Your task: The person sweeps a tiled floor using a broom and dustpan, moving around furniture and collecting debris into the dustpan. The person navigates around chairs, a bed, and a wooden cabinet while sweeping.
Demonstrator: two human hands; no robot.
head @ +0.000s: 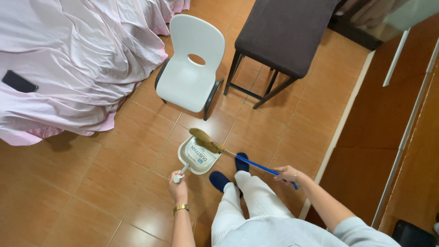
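Orange tiled floor (91,183) underfoot, the left hand (177,185) grips a white plastic dustpan (199,156) while the right hand (287,174) clasps a blue-handled straw broom (203,138) resting in it.

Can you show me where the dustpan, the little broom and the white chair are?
dustpan (197,158): head view, on the flat white pan.
little broom (203,138): head view, on the brown bristles.
white chair (185,84): head view, on the middle of the seat.
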